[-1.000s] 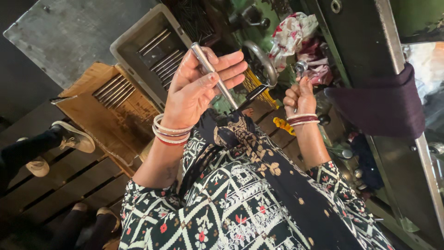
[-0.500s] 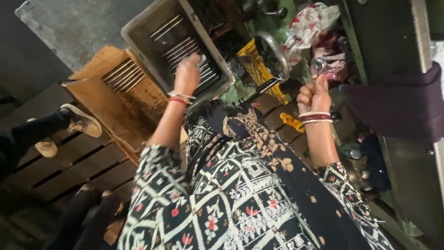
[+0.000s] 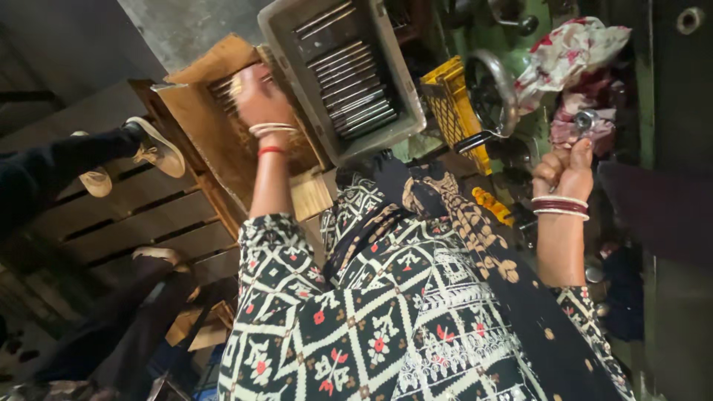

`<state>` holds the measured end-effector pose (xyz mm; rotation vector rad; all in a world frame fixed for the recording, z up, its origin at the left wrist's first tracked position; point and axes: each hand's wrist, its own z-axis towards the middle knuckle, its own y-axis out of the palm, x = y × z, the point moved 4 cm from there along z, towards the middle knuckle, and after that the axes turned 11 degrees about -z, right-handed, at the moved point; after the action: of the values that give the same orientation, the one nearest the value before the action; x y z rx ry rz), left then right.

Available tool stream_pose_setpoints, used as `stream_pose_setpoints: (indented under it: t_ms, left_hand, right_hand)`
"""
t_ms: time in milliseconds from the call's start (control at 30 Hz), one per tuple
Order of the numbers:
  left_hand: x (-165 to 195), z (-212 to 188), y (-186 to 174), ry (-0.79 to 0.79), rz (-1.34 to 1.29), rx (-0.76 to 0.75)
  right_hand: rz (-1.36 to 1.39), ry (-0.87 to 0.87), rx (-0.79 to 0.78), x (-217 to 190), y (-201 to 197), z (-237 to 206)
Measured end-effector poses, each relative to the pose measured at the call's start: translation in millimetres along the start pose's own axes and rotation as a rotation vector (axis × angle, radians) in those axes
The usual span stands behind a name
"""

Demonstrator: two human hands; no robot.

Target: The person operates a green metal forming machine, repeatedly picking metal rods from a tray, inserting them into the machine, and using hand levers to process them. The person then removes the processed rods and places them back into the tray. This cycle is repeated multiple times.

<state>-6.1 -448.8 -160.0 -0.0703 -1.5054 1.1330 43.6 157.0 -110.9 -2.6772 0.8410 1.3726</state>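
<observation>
While the left hand (image 3: 256, 93) reaches into the cardboard box (image 3: 223, 141), its fingers sit right over the metal rods (image 3: 223, 87) lying side by side; whether they grip one cannot be told. The right hand (image 3: 566, 167), well apart, is fisted on a metal machine handle (image 3: 584, 121).
</observation>
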Motion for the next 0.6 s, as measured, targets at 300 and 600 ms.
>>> stream_pose_setpoints:
  t_ms: [300, 600]
  left_hand:
    - [-112.6, -45.7, 1.4, -0.303, 0.506, -0.467]
    - [-101.3, -31.3, -2.7, 0.056, 0.841, -0.473]
  right_hand:
    - [-0.031, -0.003, -0.014, -13.8, 19.5, -6.2]
    - [-0.029, 0.018, -0.111, -20.9, 35.5, 4.3]
